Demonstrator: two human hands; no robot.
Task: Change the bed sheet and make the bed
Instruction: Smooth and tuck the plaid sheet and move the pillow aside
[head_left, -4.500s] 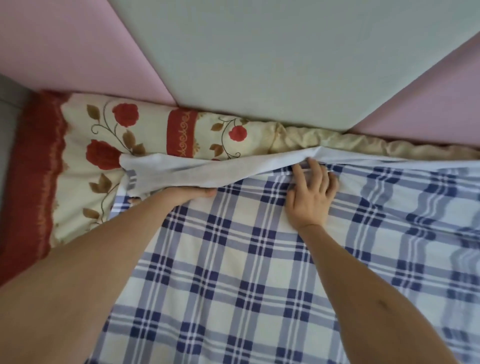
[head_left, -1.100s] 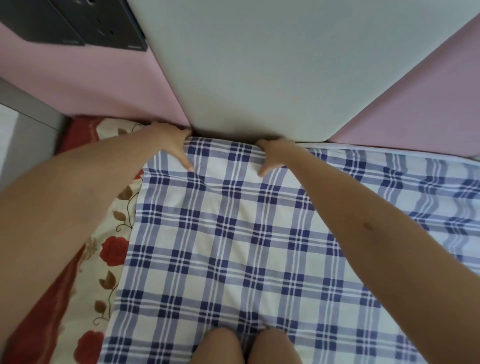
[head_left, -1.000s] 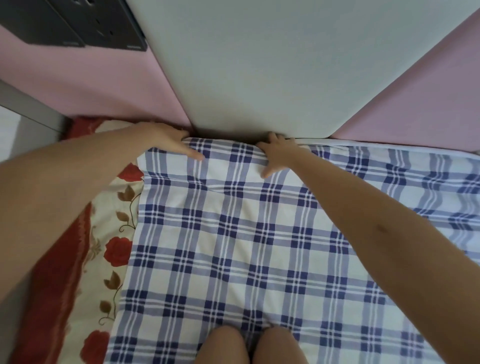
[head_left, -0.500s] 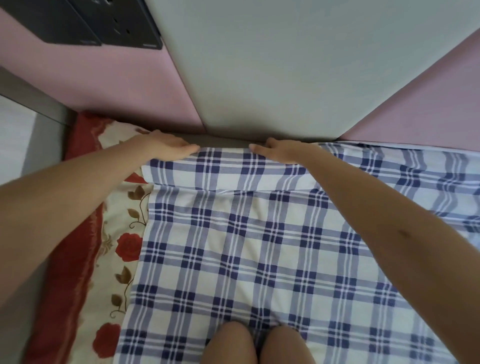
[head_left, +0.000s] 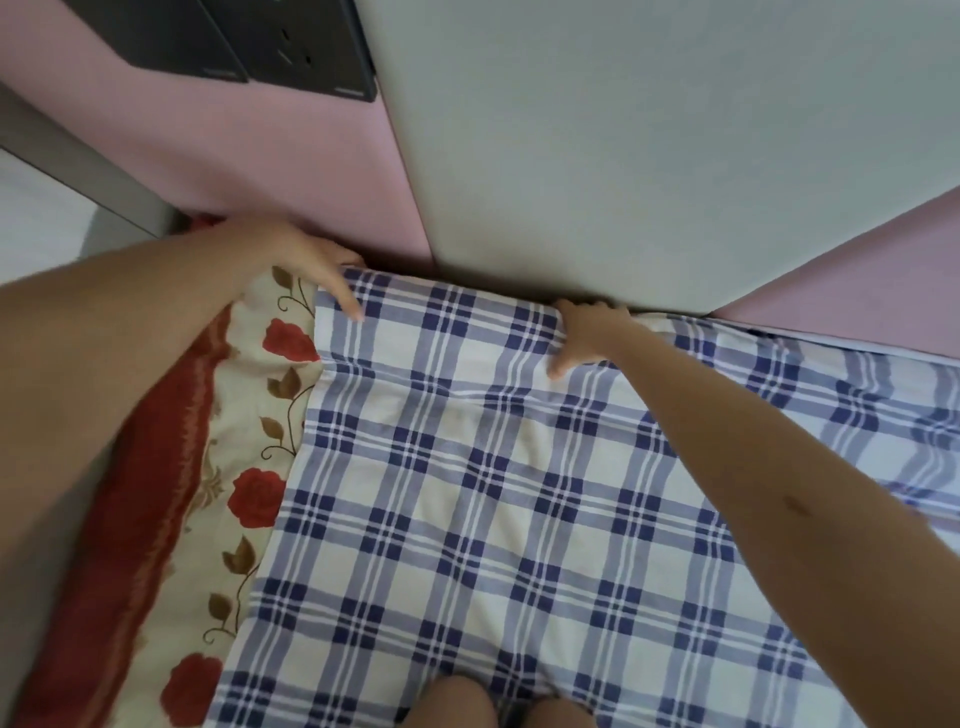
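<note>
We kneel on the bed, and the checked sheet (head_left: 493, 493) lies spread under our knees (head_left: 452, 701), with its top edge at the headboard (head_left: 623, 156). Our left hand (head_left: 306, 257) holds the top left corner of this sheet: the thumb lies on the cloth and the other fingers bend over the edge toward the headboard. Our right hand (head_left: 589, 330) grips the same top edge further to the right. Its thumb presses on the cloth, and its fingers curl over the edge into the dark gap, where we cannot see their tips. A small fold runs across the sheet between the two hands. To the left, a flowered sheet (head_left: 249, 415) with red roses shows beside the checked one. A dark socket plate (head_left: 291, 52) sits on the pink panel above.
</note>
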